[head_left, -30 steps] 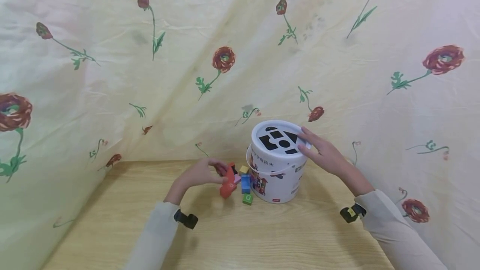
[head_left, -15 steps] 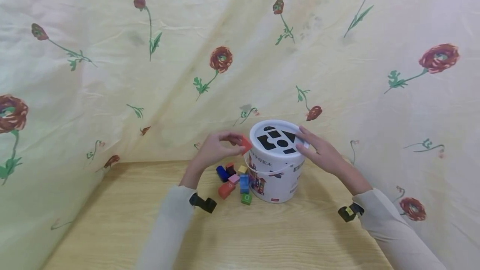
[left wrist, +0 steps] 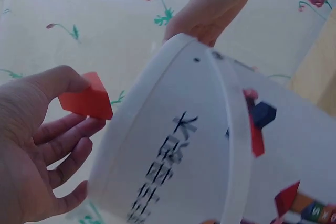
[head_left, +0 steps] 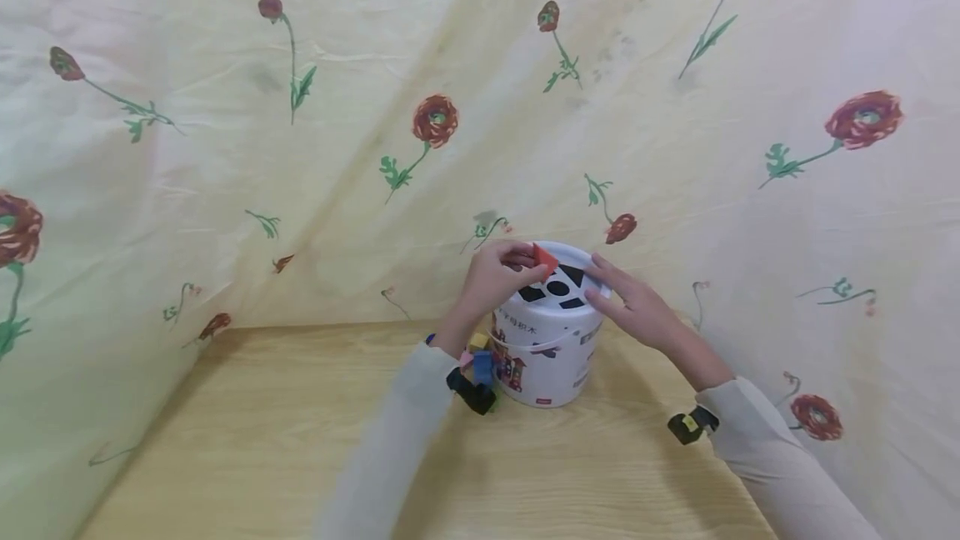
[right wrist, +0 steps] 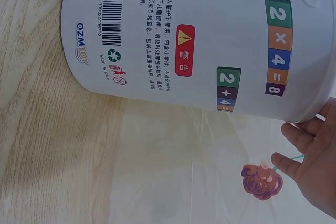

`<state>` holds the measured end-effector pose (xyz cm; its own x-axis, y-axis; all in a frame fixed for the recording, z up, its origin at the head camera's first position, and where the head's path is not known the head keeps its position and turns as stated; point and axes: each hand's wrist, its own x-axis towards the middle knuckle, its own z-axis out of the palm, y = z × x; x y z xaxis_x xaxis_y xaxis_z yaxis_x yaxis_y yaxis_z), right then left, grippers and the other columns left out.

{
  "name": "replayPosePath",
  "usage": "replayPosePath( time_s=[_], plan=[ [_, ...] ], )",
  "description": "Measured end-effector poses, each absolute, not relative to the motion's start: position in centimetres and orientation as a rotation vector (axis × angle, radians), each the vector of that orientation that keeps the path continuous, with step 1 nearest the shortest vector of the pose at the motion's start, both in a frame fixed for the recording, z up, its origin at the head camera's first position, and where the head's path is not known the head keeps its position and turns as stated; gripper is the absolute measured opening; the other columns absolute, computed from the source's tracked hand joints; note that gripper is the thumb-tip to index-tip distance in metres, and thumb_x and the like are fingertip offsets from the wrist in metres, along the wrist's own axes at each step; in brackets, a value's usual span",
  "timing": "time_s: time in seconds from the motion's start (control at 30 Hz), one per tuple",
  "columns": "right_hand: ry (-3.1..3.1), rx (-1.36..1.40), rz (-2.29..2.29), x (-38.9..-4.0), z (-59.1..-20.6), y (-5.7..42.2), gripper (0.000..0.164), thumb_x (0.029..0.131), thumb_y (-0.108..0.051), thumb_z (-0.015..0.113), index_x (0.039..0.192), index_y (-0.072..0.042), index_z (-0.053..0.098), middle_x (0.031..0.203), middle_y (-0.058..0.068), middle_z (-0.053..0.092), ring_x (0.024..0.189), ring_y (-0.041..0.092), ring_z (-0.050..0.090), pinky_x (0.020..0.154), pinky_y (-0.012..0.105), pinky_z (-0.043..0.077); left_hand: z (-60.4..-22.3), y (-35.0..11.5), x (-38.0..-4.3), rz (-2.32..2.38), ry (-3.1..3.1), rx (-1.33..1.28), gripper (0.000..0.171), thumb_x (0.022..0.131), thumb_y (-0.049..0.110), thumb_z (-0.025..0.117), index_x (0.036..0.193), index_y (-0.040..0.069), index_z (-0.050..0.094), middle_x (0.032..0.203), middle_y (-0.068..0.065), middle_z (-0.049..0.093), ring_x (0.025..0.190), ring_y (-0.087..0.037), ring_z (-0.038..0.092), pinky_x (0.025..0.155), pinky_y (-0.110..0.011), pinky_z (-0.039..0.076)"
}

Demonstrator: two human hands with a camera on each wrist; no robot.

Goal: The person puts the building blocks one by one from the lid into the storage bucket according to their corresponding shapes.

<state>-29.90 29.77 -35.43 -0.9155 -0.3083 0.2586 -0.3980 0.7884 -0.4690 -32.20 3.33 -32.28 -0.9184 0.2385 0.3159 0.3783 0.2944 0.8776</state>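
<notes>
A white toy bucket [head_left: 551,373] stands on the table, its lid [head_left: 576,254] cut with several dark shaped holes. My left hand [head_left: 501,275] pinches a red triangular block [head_left: 545,260] over the left part of the lid. In the left wrist view the red block [left wrist: 90,98] sits between thumb and fingertips, just beyond the lid's rim. My right hand [head_left: 633,307] rests its straight fingers on the right edge of the lid. The right wrist view shows that hand [right wrist: 312,156] at the rim of the bucket [right wrist: 157,35].
Left of the bucket lie several small blocks, among them a blue block [head_left: 482,367] and a yellow block [head_left: 478,342], partly hidden by my left wrist. A flowered cloth [head_left: 337,148] hangs behind and beside the wooden table [head_left: 262,440].
My left hand has picked the red triangular block from the pile, lifted it and carried it right, over the bucket's lid. My right hand has stayed at the lid's edge.
</notes>
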Motion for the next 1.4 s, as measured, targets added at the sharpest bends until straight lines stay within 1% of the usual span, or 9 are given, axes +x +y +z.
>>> replayPosePath(
  time_s=[0.13,0.33,0.47,0.7,0.93,1.07,1.17,1.23,1.4],
  plan=[
    [-2.806,0.567,0.8,-30.0,-35.6,29.6,0.064,0.105,-0.047,0.048,0.159,-0.015,0.036,0.17,0.011,0.02,0.153,0.047,0.022,0.115,0.073,0.024,-32.4,5.0,-32.3,-1.657,-2.468,-0.547,0.037,0.089,0.031,0.079,0.12,0.013,0.071,0.11,-0.003,0.075,0.099,-0.016,0.069,0.089,-0.031,0.059],
    [-2.798,0.566,0.791,-30.2,-35.7,29.5,0.063,0.105,-0.047,0.048,0.158,-0.015,0.038,0.171,0.01,0.02,0.154,0.045,0.022,0.116,0.072,0.024,-31.9,6.7,-32.6,-1.577,-2.524,-0.558,0.035,0.091,0.029,0.078,0.12,0.011,0.072,0.11,-0.007,0.076,0.099,-0.019,0.072,0.09,-0.033,0.059],
    [-2.793,0.564,0.795,-30.3,-35.6,29.4,0.064,0.105,-0.048,0.048,0.159,-0.017,0.035,0.171,0.01,0.02,0.154,0.045,0.022,0.116,0.072,0.024,-31.8,7.4,-32.9,-1.582,-2.546,-0.582,0.036,0.092,0.028,0.077,0.121,0.009,0.071,0.112,-0.008,0.076,0.101,-0.02,0.072,0.09,-0.032,0.059],
    [-2.785,0.57,0.811,-30.4,-35.7,29.6,0.067,0.105,-0.047,0.049,0.161,-0.015,0.031,0.17,0.01,0.021,0.154,0.045,0.023,0.116,0.071,0.024,-32.1,8.3,-33.0,-1.544,-2.577,-0.621,0.037,0.092,0.025,0.077,0.124,0.009,0.069,0.115,-0.007,0.075,0.104,-0.02,0.07,0.089,-0.029,0.058],
    [-2.786,0.562,0.813,-30.3,-35.7,29.8,0.069,0.105,-0.048,0.049,0.162,-0.016,0.026,0.17,0.012,0.022,0.154,0.045,0.023,0.116,0.071,0.024,-32.4,8.7,-32.7,-1.475,-2.605,-0.605,0.028,0.093,0.03,0.076,0.114,0.012,0.072,0.108,-0.003,0.076,0.096,-0.015,0.07,0.088,-0.031,0.059],
    [-2.787,0.566,0.813,-30.1,-35.8,29.8,0.068,0.105,-0.047,0.049,0.162,-0.017,0.028,0.17,0.011,0.022,0.154,0.045,0.023,0.116,0.071,0.024,-32.5,8.8,-32.5,-1.403,-2.631,-0.561,0.025,0.094,0.034,0.074,0.11,0.015,0.074,0.104,0.0,0.075,0.089,-0.013,0.066,0.084,-0.028,0.058],
    [-2.79,0.565,0.805,-30.1,-35.9,29.8,0.066,0.105,-0.047,0.049,0.161,-0.018,0.03,0.171,0.01,0.02,0.154,0.045,0.022,0.116,0.072,0.023,-32.5,8.9,-32.4,-1.318,-2.66,-0.508,0.026,0.094,0.035,0.074,0.109,0.015,0.074,0.101,0.0,0.073,0.087,-0.014,0.065,0.079,-0.027,0.058],
    [-2.786,0.567,0.798,-30.1,-35.9,29.8,0.064,0.105,-0.046,0.048,0.16,-0.018,0.032,0.171,0.01,0.02,0.154,0.045,0.022,0.116,0.071,0.023,-32.5,9.0,-32.4,-1.252,-2.68,-0.47,0.03,0.094,0.036,0.073,0.115,0.014,0.073,0.103,-0.001,0.073,0.089,-0.015,0.065,0.08,-0.029,0.059],
    [-2.77,0.573,0.779,-30.1,-36.0,29.7,0.063,0.106,-0.044,0.048,0.158,-0.012,0.036,0.17,0.012,0.021,0.153,0.046,0.024,0.117,0.07,0.024,-32.5,9.3,-32.5,-1.136,-2.698,-0.436,0.045,0.094,0.035,0.072,0.132,0.014,0.065,0.117,-0.004,0.071,0.099,-0.017,0.065,0.088,-0.034,0.057]
  ],
)
